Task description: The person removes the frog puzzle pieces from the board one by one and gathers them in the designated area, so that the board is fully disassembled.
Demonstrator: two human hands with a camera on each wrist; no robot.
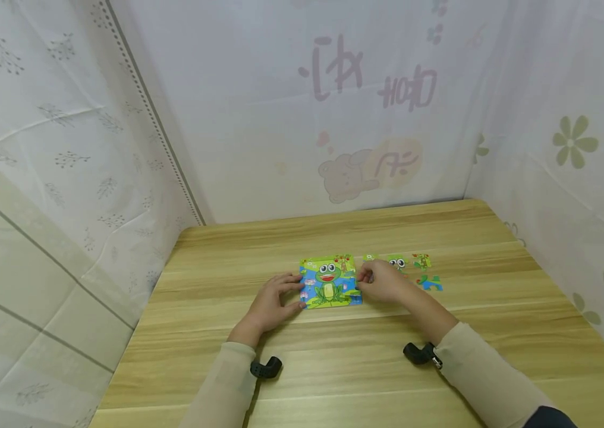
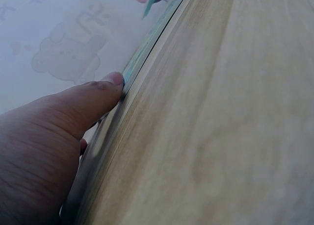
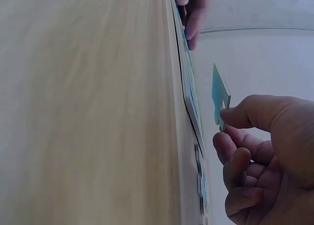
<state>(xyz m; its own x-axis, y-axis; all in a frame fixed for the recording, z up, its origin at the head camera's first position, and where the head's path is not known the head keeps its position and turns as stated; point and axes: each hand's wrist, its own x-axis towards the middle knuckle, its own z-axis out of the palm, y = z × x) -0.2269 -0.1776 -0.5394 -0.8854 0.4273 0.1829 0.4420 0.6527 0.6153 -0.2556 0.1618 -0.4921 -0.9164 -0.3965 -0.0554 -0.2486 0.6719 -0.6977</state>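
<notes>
A square jigsaw puzzle board (image 1: 310, 299) with a green frog picture lies flat on the wooden table. My left hand (image 1: 275, 300) rests at its left edge, fingers spread and fairly straight, with the thumb (image 2: 110, 83) touching the side of the board. Over at the right edge, my right hand (image 1: 384, 282) pinches a small flat puzzle piece (image 3: 220, 92) between thumb and forefinger. In the right wrist view the piece stands on edge, raised above the board; its printed face is hard to make out. The other fingers of this hand are curled.
Several loose puzzle pieces lie right of the board, among them one with frog eyes (image 1: 397, 263), a red-and-green one (image 1: 422, 260) and a blue-green one (image 1: 430, 283). The wooden table (image 1: 334, 368) ends at hanging patterned cloth (image 1: 280, 119) behind and on both sides.
</notes>
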